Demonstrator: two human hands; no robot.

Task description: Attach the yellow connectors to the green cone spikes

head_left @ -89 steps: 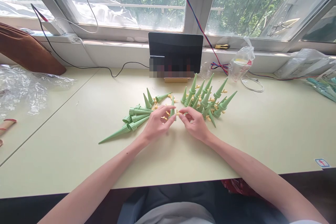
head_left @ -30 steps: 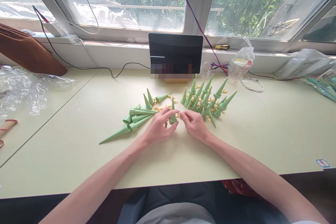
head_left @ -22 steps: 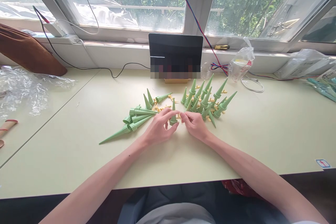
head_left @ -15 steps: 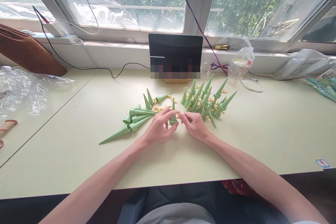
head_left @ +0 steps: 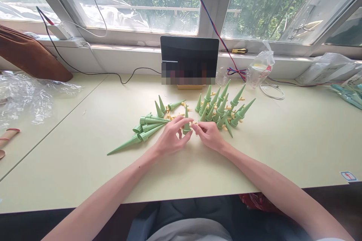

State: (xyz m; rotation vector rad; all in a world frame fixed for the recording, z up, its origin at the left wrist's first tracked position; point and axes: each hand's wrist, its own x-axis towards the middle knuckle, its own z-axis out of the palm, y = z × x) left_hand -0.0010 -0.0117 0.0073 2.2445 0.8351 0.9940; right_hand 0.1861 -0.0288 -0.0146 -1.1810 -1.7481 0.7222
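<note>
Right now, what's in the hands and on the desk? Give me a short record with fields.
Left hand: curled around an upright green plastic cone
Right hand: pinching a small yellow plastic piece beside that cone
Left side: hollow green plastic cones, most lying down
Right side: pointed green plastic cones, mostly tips up, with yellow side pieces
Back: black rectangular screen; white container in clear plastic bag

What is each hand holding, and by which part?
Left hand: a cone, around its lower part. Right hand: a yellow piece; which part it pinches is hidden.
</note>
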